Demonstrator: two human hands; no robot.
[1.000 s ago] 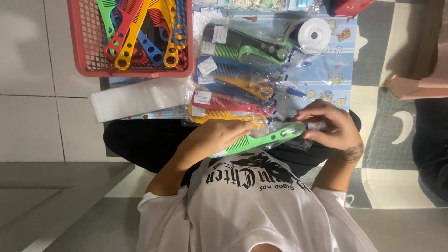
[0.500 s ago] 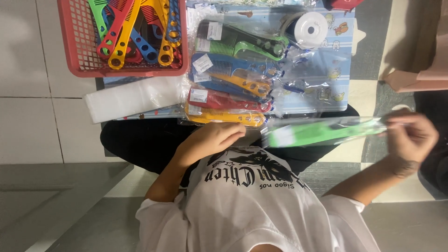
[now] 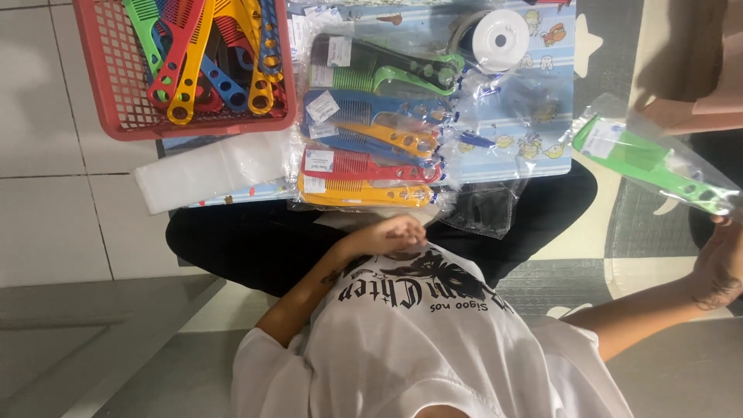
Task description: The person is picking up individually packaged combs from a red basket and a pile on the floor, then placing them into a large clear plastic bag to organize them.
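Red basket [image 3: 104,116]: far left, on pale tiles; loose combs in red, yellow, blue and green piled inside with handles pointing near, probably stock not yet bagged.

Stack of clear bags [image 3: 213,166]: just near the basket, lying flat, partly over the mat's left edge; close to the left hand for easy picking.

Printed mat [image 3: 542,116]: light blue with small cartoon figures, spread across the middle as a work surface.

Bagged combs [image 3: 368,131]: centre of the mat, laid in a tidy overlapping row from far to near: green with black, blue, orange, red, yellow; each in a clear sleeve with a small white label at its left end; grouped together as finished pieces.

Left hand [image 3: 387,232]: near the yellow bagged comb's near edge, resting on the dark lap; fingers curled loosely, holding nothing that can be made out, though the fingertips are partly hidden.

White tape roll [image 3: 501,39]: far on the mat, lying flat, right of the bagged row.

Empty sleeve [image 3: 484,209]: crumpled clear plastic over the mat's near edge and the lap.

Green comb in clear bag [image 3: 658,166]: far right, lifted off the mat, tilted with the handle end down and right.

Right hand [image 3: 720,259]: at the right frame edge, pinching the bag's handle end; arm stretched out, carrying the comb away from the pile.
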